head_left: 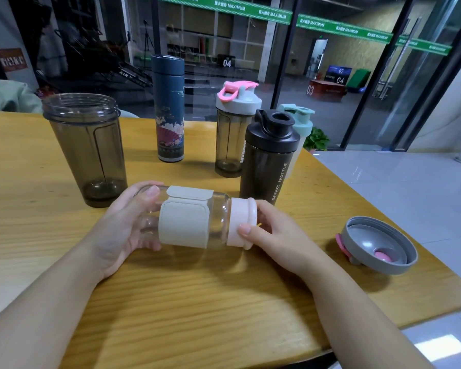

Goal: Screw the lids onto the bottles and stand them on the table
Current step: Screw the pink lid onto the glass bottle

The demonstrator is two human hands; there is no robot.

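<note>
A clear glass bottle [218,222] with a cream sleeve lies sideways just above the wooden table [197,302]. My left hand [123,225] grips its base end. My right hand [272,235] curls round the pale pink lid [241,222] sitting on the bottle's mouth. A lidless smoky shaker cup [87,147] stands upright at the left. A grey lid with pink parts [378,245] lies upside down at the right, near the table's edge.
Upright at the back stand a blue flask [169,107], a smoky shaker with a grey and pink lid [234,129], a black sport bottle [269,158] and a mint-lidded bottle [301,121] behind it. The table's right edge drops to a tiled floor.
</note>
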